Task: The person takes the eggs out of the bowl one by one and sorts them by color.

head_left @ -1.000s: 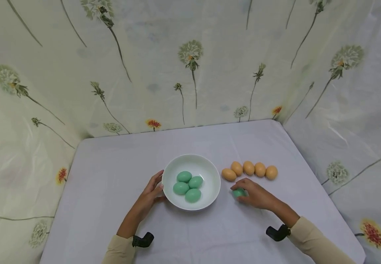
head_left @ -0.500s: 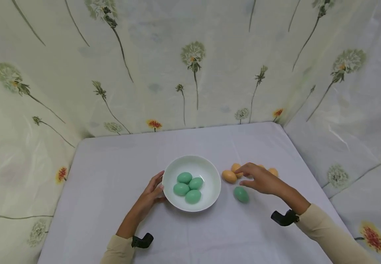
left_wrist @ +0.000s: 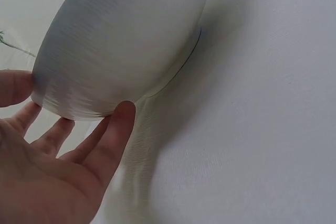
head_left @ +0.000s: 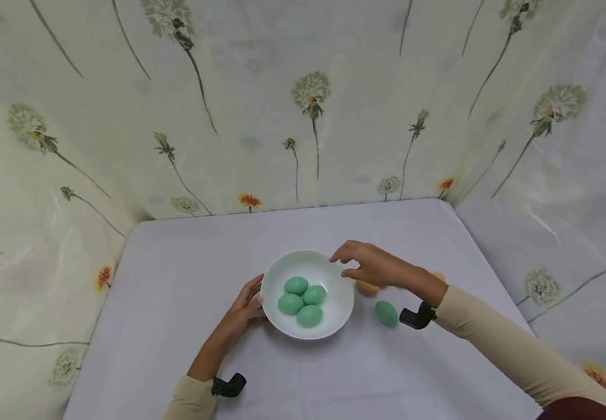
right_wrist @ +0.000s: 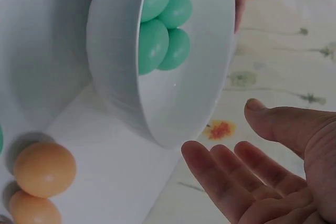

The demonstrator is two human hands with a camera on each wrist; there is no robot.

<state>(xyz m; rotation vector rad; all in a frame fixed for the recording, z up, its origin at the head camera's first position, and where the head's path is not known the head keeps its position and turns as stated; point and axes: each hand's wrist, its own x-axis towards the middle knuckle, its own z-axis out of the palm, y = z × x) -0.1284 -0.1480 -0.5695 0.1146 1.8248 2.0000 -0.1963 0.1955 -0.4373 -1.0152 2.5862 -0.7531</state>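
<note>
A white bowl (head_left: 337, 306) stands mid-table with several green eggs (head_left: 309, 315) grouped inside. At its left side my left hand (head_left: 236, 315) holds the bowl; in the left wrist view its fingertips press the outer wall (left_wrist: 121, 40) and one digit meets the rim. My right hand (head_left: 371, 265) hovers at the bowl's right rim, fingers apart and nothing between them, as the right wrist view also shows. One loose green egg (head_left: 386, 314) lies right of the bowl. Orange eggs (right_wrist: 44, 169) lie near it, mostly hidden under the right forearm in the head view.
A white cloth covers the table (head_left: 187, 262). Flower-printed sheets (head_left: 261, 116) hang behind it and along both sides. A black wrist mount (head_left: 417, 316) sits on the right wrist, close to the loose green egg.
My right hand has let go of the loose green egg, passed over the orange eggs and moved left to the bowl's rim. The left hand stays at the bowl.
</note>
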